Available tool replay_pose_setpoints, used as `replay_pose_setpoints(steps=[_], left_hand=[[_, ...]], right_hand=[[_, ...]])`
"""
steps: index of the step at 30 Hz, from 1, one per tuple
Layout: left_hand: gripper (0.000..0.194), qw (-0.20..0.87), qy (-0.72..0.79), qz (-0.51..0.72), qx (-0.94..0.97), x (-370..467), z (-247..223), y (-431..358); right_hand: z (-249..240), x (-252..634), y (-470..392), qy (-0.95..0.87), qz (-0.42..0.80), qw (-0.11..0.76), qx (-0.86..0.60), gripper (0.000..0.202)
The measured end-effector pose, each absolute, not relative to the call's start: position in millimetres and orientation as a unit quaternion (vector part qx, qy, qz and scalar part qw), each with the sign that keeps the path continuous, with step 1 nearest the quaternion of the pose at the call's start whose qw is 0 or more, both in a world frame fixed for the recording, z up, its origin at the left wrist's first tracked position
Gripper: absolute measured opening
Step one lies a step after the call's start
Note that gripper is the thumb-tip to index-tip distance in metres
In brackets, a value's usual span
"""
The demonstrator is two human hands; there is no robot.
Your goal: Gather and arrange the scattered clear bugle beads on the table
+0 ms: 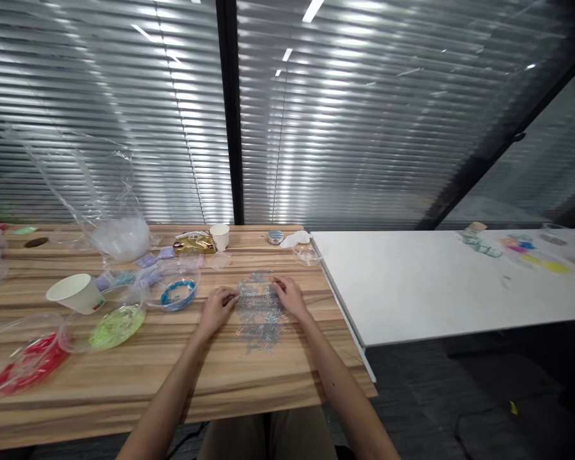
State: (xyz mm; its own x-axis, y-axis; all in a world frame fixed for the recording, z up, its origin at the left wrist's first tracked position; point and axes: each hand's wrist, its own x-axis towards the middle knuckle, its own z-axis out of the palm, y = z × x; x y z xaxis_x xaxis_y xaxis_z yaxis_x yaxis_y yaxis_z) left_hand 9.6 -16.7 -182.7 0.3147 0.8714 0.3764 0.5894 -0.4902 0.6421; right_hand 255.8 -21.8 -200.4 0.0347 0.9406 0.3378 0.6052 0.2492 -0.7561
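Observation:
A spread of small, thin, clear blue-grey sticks or tube pieces (259, 313) lies on the wooden table in front of me. Along its left edge rests my left hand (216, 308), fingers curled and the tips drawn together. Whatever those fingertips may pinch is too small to make out. On the upper right edge of the spread is my right hand (289, 297), thumb and fingers brought together at the pieces. Anything between them is hidden at this distance. The upper part of the spread looks denser, while its lower end is looser and scattered.
Clear bowls with blue rings (178, 295), green pieces (117, 327) and red pieces (31, 363) stand left, near a tilted paper cup (76, 292). Behind are a plastic bag (119, 236), gold packet (194, 243), upright cup (220, 237) and round tin (275, 237). A white table (412, 281) adjoins right.

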Motion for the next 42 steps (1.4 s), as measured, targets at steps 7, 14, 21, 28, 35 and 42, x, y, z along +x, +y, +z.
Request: replay_pose_setpoints(steps=[7, 14, 21, 28, 35, 42], left_hand=[[0.017, 0.203, 0.461, 0.353, 0.789, 9.6, -183.9, -14.7], [0.016, 0.203, 0.463, 0.354, 0.787, 9.8, -183.3, -14.5], [0.017, 0.208, 0.468, 0.350, 0.784, 9.7, -184.9, -12.1], [0.019, 0.209, 0.467, 0.351, 0.784, 10.0, -187.1, -10.7], [0.019, 0.210, 0.470, 0.350, 0.783, 9.9, -186.7, -11.7], [0.020, 0.211, 0.475, 0.348, 0.780, 10.5, -183.9, -12.7]], right_hand=[[-203.7, 256.4, -18.9, -0.662, 0.201, 0.436, -0.576, 0.024], [-201.5, 255.9, -19.7, -0.662, 0.204, 0.439, -0.573, 0.024], [-199.5, 255.8, -19.4, -0.660, 0.203, 0.436, -0.578, 0.024], [-195.8, 254.7, -20.7, -0.661, 0.203, 0.437, -0.575, 0.024], [-196.3, 254.8, -20.6, -0.661, 0.201, 0.436, -0.577, 0.024], [-195.5, 254.3, -20.6, -0.663, 0.202, 0.436, -0.574, 0.025]])
